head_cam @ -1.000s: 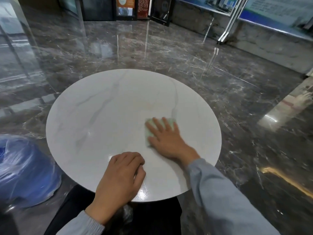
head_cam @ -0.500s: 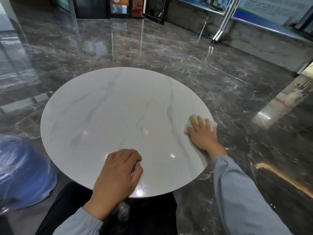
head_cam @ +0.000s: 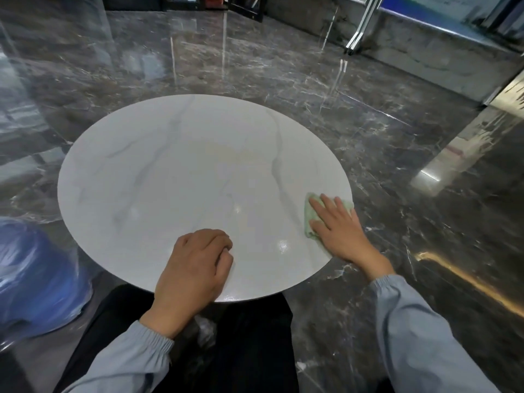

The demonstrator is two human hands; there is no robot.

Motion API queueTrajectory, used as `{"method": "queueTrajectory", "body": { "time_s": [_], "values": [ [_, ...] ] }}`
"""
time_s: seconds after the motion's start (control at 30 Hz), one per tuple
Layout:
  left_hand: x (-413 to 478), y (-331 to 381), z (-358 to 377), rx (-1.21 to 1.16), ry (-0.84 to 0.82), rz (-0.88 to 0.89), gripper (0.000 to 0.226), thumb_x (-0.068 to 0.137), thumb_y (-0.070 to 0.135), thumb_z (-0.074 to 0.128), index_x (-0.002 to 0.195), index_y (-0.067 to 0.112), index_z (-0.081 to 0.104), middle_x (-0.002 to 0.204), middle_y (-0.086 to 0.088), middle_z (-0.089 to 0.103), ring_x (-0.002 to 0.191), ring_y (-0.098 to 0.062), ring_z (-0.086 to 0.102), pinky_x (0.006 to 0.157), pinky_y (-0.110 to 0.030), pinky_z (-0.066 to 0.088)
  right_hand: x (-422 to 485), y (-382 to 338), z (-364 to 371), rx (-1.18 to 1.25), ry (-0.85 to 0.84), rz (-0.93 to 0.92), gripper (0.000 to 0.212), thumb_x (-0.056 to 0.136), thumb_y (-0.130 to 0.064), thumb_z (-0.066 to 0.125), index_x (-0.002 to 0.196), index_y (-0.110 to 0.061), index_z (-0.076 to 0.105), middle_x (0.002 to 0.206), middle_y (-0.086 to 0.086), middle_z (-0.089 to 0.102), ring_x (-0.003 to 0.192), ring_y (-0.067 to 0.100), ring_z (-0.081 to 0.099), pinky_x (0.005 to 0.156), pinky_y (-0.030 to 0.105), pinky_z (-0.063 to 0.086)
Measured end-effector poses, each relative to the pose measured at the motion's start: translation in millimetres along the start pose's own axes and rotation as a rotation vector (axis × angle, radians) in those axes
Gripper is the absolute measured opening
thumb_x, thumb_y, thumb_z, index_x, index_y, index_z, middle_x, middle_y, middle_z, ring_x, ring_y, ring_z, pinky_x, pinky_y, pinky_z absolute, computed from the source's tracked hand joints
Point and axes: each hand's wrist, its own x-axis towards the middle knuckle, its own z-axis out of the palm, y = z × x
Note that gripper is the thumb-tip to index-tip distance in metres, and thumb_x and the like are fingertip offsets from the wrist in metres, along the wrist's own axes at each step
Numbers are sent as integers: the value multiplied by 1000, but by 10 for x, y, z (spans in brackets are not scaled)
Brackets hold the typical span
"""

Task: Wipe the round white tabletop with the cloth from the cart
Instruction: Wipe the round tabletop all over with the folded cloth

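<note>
Right hand [head_cam: 340,234] flat and spread, fingers straight, palm down on the small pale green cloth [head_cam: 310,222], pressing it onto the round white marble-veined tabletop [head_cam: 170,180]; cloth sits at the table's right edge, mostly covered by the hand, green showing left of the fingers and past the fingertips. Left hand [head_cam: 192,270] curled into a loose fist, holding nothing, knuckles and fingers resting on the tabletop at its near edge, well apart from the cloth. Both arms in light grey-blue sleeves with elastic cuffs: left sleeve [head_cam: 127,361], right sleeve [head_cam: 419,336]. Rest of the tabletop glossy with a few light glints near the hands. Around it: dark glossy marble floor [head_cam: 255,66] with white veining and strong reflections. Blue rounded object wrapped in clear plastic [head_cam: 37,273] on the floor left of the table, blurred. Black shape [head_cam: 249,350] below the near table edge, can't tell if clothing or table base. Silver metal post [head_cam: 360,29] far right at the back
</note>
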Motion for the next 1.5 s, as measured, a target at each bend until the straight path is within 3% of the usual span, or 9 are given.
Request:
{"method": "queueTrajectory", "body": {
  "time_s": [0.23, 0.4, 0.53, 0.63, 0.73, 0.83, 1.0, 1.3, 1.5],
  "values": [
    [14, 22, -34, -145, 65, -113, 17, 98, 16, 51, 109, 19, 64, 109, 13, 59, 105, -9, 56, 97, -29, 43, -634, -1037, 184, -25, 16, -242, 72, 92, -64, -1, 162, -47, -7, 171, -14, -18, 156, 18, -27, 125, 50, -16],
    [-5, 81, -275, -367, 265, -130, 24, 91, 1, 50, 103, 12, 67, 106, 8, 63, 105, -11, 60, 92, -21, 46, -957, -2067, 341, -50, 39, -543, 71, 99, -49, 16, 166, -32, 4, 174, -4, 1, 157, 23, -24, 125, 58, -11],
    [-52, -77, -553, -766, 460, -425, 32, 90, -5, 50, 108, 15, 67, 108, 1, 69, 107, -24, 68, 94, -29, 53, -868, -2408, 401, -50, 54, -593, 70, 99, -53, 20, 166, -32, 8, 175, -3, 0, 158, 26, -21, 124, 61, -8],
    [-71, -254, -689, -798, 523, -520, 31, 90, -2, 51, 110, 17, 65, 112, 0, 69, 108, -23, 68, 97, -35, 55, -833, -2431, 391, -40, 45, -631, 70, 103, -61, 22, 166, -36, 6, 174, -7, -8, 157, 21, -23, 124, 56, -12],
    [-97, -320, -696, -481, 398, -403, 26, 90, 7, 53, 110, 20, 63, 111, 6, 62, 108, -16, 64, 94, -28, 52, -840, -2200, 284, 130, -3, -632, 74, 105, -62, 27, 167, -28, 3, 171, -12, -13, 154, 5, -26, 126, 36, -15],
    [-156, -185, -522, -178, 154, -142, 27, 94, 18, 52, 117, 13, 65, 114, 0, 63, 108, -16, 60, 98, -27, 45, -798, -1831, 317, 326, 120, -471, 67, 105, -50, 32, 163, -16, 29, 172, -5, 14, 159, 10, -2, 123, 21, -7],
    [-276, 16, -84, 307, -136, -52, 54, 105, 35, 39, 142, 1, 59, 147, -19, 58, 138, -33, 55, 114, -48, 46, -810, -1751, 469, 382, 373, -305, 45, 98, -24, 39, 127, -9, 69, 140, 5, 63, 136, 25, 52, 118, 30, 28],
    [-248, -526, -373, 365, -216, -26, 59, 108, 46, 32, 156, 14, 46, 163, -5, 42, 152, -23, 38, 123, -49, 34, -795, -2209, 470, 402, 414, -295, 35, 99, -24, 39, 119, -15, 66, 124, -2, 65, 120, 18, 54, 104, 32, 39],
    [20, -1256, -898, 326, -452, -262, 82, 92, 65, 1, 166, 31, 12, 173, 13, 6, 160, -9, 1, 128, -34, -5, -786, -2465, 482, 380, 403, -407, 38, 100, -29, 47, 132, -15, 62, 141, -1, 58, 133, 17, 48, 109, 31, 33]
  ]
}}
